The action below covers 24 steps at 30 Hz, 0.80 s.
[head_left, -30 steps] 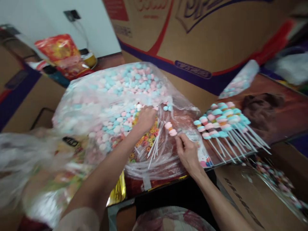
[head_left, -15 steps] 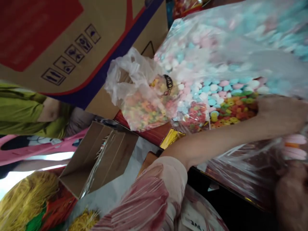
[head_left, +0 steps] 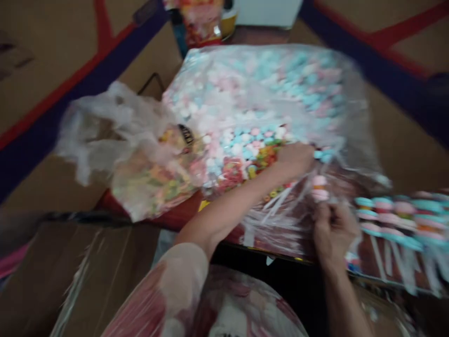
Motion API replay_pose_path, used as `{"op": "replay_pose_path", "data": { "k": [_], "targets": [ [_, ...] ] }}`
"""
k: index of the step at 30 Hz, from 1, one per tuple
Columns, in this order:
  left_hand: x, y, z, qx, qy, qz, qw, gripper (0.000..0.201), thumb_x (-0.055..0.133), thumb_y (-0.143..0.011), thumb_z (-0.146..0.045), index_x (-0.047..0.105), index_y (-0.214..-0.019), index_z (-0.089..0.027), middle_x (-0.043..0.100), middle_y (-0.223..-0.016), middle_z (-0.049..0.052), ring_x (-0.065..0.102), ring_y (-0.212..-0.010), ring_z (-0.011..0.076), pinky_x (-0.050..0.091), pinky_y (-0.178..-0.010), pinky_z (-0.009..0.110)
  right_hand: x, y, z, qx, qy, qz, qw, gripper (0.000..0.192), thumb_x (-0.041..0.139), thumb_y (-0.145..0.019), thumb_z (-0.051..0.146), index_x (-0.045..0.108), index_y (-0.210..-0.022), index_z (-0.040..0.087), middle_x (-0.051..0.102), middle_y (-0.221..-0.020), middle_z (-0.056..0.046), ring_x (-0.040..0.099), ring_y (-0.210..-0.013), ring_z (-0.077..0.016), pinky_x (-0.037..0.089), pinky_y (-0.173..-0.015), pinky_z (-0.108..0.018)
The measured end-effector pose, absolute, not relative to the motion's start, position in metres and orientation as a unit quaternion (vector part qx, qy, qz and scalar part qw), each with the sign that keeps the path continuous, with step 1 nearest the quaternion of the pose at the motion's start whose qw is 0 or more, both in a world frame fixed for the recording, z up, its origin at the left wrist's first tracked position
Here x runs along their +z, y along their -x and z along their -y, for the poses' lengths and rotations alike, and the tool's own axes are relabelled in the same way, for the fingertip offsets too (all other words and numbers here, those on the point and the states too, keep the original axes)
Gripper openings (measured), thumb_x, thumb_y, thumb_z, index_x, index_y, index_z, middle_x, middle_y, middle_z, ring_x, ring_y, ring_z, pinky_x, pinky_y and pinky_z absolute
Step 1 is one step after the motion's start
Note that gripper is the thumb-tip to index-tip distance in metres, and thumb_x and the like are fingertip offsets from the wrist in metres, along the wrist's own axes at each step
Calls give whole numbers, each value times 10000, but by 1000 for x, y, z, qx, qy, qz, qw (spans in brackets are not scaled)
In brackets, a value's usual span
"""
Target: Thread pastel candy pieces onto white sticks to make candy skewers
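Round, soft-looking pink-and-orange stacked sweets are pinched low by your right hand, presumably leaving their top clear; left hand's grip hidden.

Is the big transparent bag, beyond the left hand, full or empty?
Partly full: pink, white and blue sweets show through the transparent bag, but along its right edge none show.

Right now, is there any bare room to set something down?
Perhaps the wrinkled clear plastic between the white sticks and the right hand. It's crowded by the left hand, with marshmallows and ring candies; marshmallow skewers fill the far right.
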<state>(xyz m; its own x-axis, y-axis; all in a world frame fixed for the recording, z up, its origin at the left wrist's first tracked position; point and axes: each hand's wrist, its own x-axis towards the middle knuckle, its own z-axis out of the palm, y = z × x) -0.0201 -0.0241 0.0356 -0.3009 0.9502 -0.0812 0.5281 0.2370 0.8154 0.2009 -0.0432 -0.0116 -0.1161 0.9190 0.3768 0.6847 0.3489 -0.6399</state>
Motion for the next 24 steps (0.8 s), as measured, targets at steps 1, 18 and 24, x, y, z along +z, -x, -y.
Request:
{"op": "replay_pose_path", "data": {
  "k": [1, 18, 24],
  "targets": [
    [39, 10, 9, 361, -527, -706, 306, 416, 570, -838, -358, 602, -495, -125, 676, -608, -2, 674, -751, 153, 405, -567, 219, -12, -199, 44, 177, 552, 717, 388, 333, 478, -927, 413, 591, -704, 193, 513, -592, -1, 442, -558, -158, 363, -573, -319],
    [12, 1, -12, 532, -451, -558, 450, 45, 762, -706, -278, 756, -710, -234, 702, -675, 27, 605, -630, 157, 488, -639, 321, -9, -186, 41, 294, 497, 676, 457, 269, 521, -962, 327, 728, -943, 155, 638, -680, -3, 505, -564, -127, 411, -575, -253],
    [19, -7, -1, 509, -520, -554, 405, 67, 713, -728, -163, 753, -713, -215, 736, -743, 51, 639, -687, 191, 519, -673, 347, -11, -193, 41, 277, 506, 689, 440, 280, 520, -931, 346, 724, -905, 156, 698, -774, -56, 596, -669, -174, 463, -651, -287]
  ]
}}
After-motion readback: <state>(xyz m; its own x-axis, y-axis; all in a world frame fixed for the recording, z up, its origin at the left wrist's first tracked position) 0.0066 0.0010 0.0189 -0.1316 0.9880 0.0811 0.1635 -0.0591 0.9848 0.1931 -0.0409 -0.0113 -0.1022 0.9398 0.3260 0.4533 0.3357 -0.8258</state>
